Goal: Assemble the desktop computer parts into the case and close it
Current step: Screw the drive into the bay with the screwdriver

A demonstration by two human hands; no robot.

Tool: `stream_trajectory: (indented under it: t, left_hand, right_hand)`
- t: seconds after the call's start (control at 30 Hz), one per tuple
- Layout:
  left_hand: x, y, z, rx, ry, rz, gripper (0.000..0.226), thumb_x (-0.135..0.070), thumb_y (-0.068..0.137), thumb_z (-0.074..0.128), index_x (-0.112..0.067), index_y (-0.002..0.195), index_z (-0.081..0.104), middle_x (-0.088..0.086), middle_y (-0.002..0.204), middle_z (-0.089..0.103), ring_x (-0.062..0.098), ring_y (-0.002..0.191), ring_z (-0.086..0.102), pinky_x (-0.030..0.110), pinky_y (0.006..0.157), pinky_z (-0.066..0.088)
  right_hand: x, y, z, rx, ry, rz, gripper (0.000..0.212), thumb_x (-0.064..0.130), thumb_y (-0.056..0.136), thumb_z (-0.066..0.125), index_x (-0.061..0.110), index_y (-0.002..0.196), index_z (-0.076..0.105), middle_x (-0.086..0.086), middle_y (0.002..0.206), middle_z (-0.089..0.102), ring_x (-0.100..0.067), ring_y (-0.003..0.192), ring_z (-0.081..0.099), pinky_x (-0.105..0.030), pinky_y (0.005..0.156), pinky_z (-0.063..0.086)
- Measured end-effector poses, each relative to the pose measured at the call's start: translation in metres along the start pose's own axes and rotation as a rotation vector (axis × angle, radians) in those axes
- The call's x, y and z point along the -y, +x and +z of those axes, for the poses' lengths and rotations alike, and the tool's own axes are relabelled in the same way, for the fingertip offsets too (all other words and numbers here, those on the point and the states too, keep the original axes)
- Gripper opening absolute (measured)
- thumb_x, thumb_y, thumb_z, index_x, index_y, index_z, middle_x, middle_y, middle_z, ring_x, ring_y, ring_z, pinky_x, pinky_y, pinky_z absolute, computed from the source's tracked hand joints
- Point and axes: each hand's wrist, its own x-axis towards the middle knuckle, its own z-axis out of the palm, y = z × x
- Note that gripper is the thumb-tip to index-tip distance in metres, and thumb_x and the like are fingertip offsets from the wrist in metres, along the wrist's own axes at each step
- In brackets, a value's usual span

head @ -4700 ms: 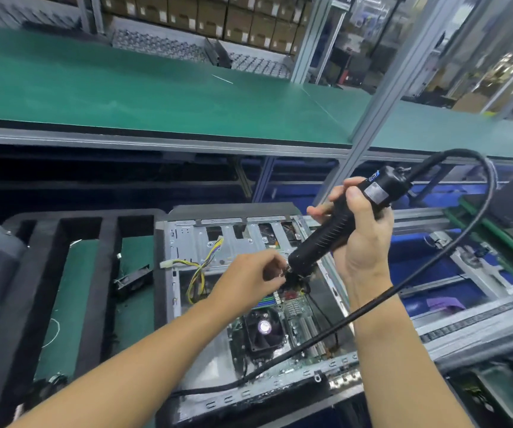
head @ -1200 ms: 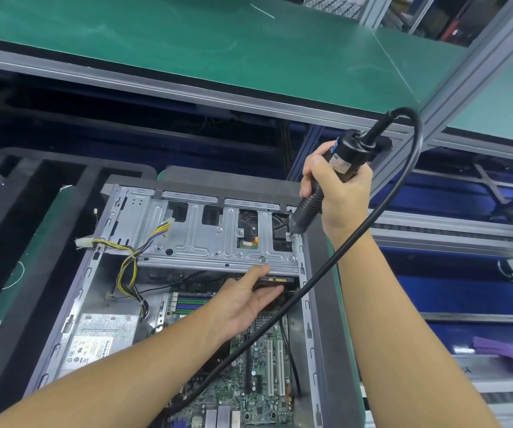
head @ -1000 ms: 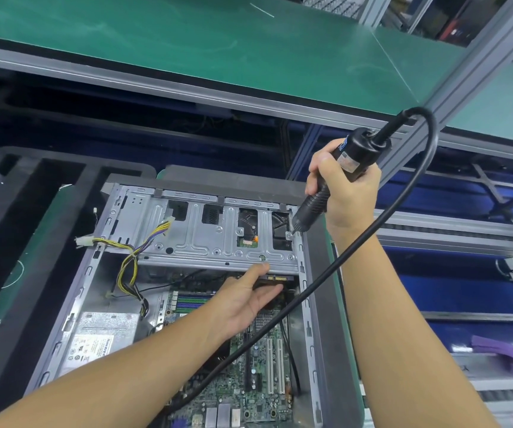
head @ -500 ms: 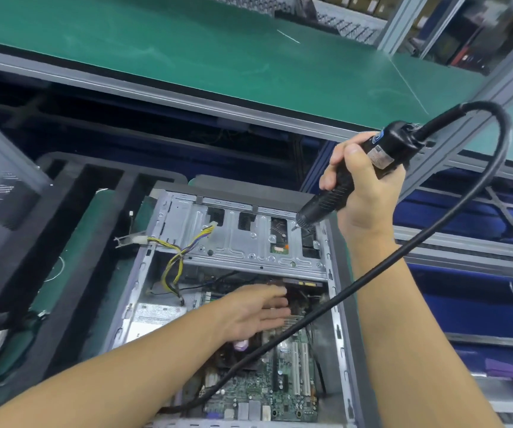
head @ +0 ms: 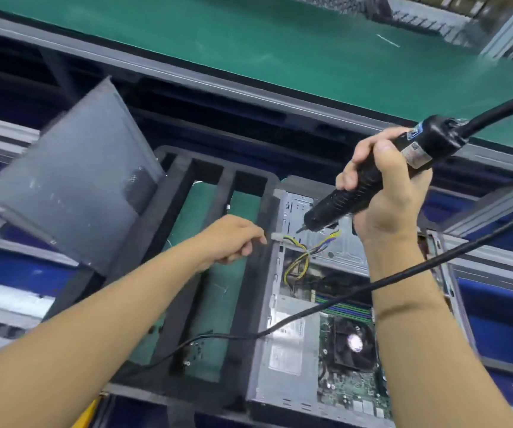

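Right hand (head: 388,208), right of centre: fingers wrapped firmly round a black electric screwdriver (head: 338,205) with a ribbed barrel. The bit points down-left, above the stamped-steel drive cage (head: 348,248); I cannot tell whether it touches.

The thick black cord (head: 403,271) sags across the open computer case (head: 280,403), over its left wall and out toward the lower left.

Left hand (head: 230,239), centre: fingers loosely curled, holding nothing I can see. The fingertips are just beside a white connector (head: 275,237) on yellow-and-black wires (head: 298,257) draped over the case's left edge.

The case lies on its side, lower right of centre, with the green motherboard (head: 351,390) and square black CPU fan (head: 354,341) exposed.

A black foam tray (head: 184,211) sits left of the case, its ribs leaving open green strips between them. A grey metal side panel (head: 73,193) is tilted at upper left, blurred. The green-matted table (head: 280,35) runs along the top.
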Motion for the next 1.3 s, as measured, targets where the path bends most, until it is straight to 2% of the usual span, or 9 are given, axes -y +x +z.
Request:
stream_trajectory:
  t: [0.17, 0.27, 0.4, 0.5, 0.63, 0.7, 0.83, 0.93, 1.3]
  left_hand:
    - [0.055, 0.008, -0.046, -0.067, 0.264, -0.062, 0.024, -0.023, 0.091, 0.051, -0.02, 0.083, 0.073, -0.005, 0.058, 0.066, 0.01, 0.043, 0.044, 0.017, 0.042, 0.034]
    - [0.088, 0.013, -0.049, -0.007, 0.499, -0.051, 0.015, -0.025, 0.088, 0.056, -0.022, 0.086, 0.071, -0.01, 0.068, 0.071, 0.013, 0.066, 0.059, 0.026, 0.065, 0.049]
    - [0.126, 0.012, -0.033, 0.233, 0.89, 0.092, 0.013, -0.021, 0.089, 0.058, -0.022, 0.098, 0.067, -0.007, 0.091, 0.067, 0.019, 0.092, 0.062, 0.031, 0.084, 0.05]
    - [0.146, 0.01, -0.017, 0.403, 1.342, 0.268, 0.019, -0.024, 0.087, 0.059, -0.025, 0.106, 0.066, -0.003, 0.103, 0.069, 0.021, 0.101, 0.062, 0.035, 0.091, 0.038]
    - [0.159, 0.012, 0.002, 0.438, 1.753, 0.347, 0.019, -0.013, 0.09, 0.055, -0.022, 0.104, 0.065, 0.001, 0.104, 0.071, 0.02, 0.096, 0.065, 0.04, 0.103, 0.025]
    - [0.165, 0.015, 0.011, 0.479, 1.84, 0.349, 0.024, -0.006, 0.092, 0.05, -0.017, 0.108, 0.063, 0.003, 0.108, 0.07, 0.022, 0.098, 0.067, 0.043, 0.112, 0.021]
    - [0.175, 0.019, 0.028, 0.537, 1.909, 0.315, 0.032, -0.007, 0.096, 0.047, -0.019, 0.124, 0.058, 0.001, 0.121, 0.068, 0.022, 0.112, 0.064, 0.036, 0.106, 0.029]
    - [0.181, 0.019, 0.035, 0.506, 1.866, 0.226, 0.033, -0.007, 0.094, 0.05, -0.023, 0.122, 0.06, -0.003, 0.119, 0.069, 0.023, 0.111, 0.064, 0.035, 0.097, 0.033]
    - [0.209, 0.018, 0.05, 0.455, 1.944, 0.144, 0.031, -0.01, 0.094, 0.049, -0.023, 0.12, 0.061, -0.002, 0.113, 0.07, 0.025, 0.108, 0.063, 0.044, 0.112, 0.024]
  right_hand:
    - [-0.034, -0.017, 0.031, -0.014, 0.016, 0.045, 0.022, 0.015, 0.087, 0.058, 0.03, 0.075, 0.068, -0.002, 0.074, 0.059, -0.02, 0.046, 0.049, -0.029, 0.055, 0.042]
    - [-0.052, -0.029, 0.04, -0.031, 0.013, 0.062, 0.024, 0.014, 0.088, 0.057, 0.029, 0.075, 0.069, -0.001, 0.074, 0.06, -0.019, 0.046, 0.05, -0.029, 0.054, 0.043]
    - [-0.074, -0.05, 0.043, -0.078, 0.026, 0.11, 0.022, 0.013, 0.088, 0.056, 0.027, 0.074, 0.067, -0.002, 0.072, 0.059, -0.019, 0.045, 0.05, -0.029, 0.051, 0.042]
    - [-0.087, -0.065, 0.039, -0.087, 0.027, 0.163, 0.018, 0.015, 0.087, 0.057, 0.025, 0.074, 0.066, -0.003, 0.072, 0.058, -0.02, 0.045, 0.05, -0.03, 0.051, 0.041]
    - [-0.098, -0.079, 0.033, -0.091, 0.061, 0.202, 0.017, 0.016, 0.086, 0.058, 0.025, 0.075, 0.066, -0.005, 0.072, 0.057, -0.021, 0.044, 0.049, -0.031, 0.052, 0.041]
    - [-0.104, -0.086, 0.03, -0.108, 0.106, 0.223, 0.015, 0.016, 0.086, 0.058, 0.024, 0.076, 0.066, -0.006, 0.072, 0.057, -0.02, 0.045, 0.049, -0.031, 0.053, 0.041]
    - [-0.113, -0.095, 0.028, -0.106, 0.147, 0.24, 0.018, 0.016, 0.086, 0.059, 0.028, 0.076, 0.067, -0.004, 0.072, 0.057, -0.02, 0.045, 0.048, -0.031, 0.053, 0.039]
    - [-0.115, -0.095, 0.029, -0.08, 0.096, 0.231, 0.02, 0.017, 0.085, 0.06, 0.03, 0.073, 0.068, -0.007, 0.073, 0.056, -0.021, 0.046, 0.047, -0.034, 0.054, 0.037]
    - [-0.117, -0.09, 0.023, -0.068, 0.141, 0.222, 0.02, 0.014, 0.085, 0.061, 0.027, 0.07, 0.064, -0.009, 0.074, 0.055, -0.023, 0.045, 0.049, -0.035, 0.054, 0.04]
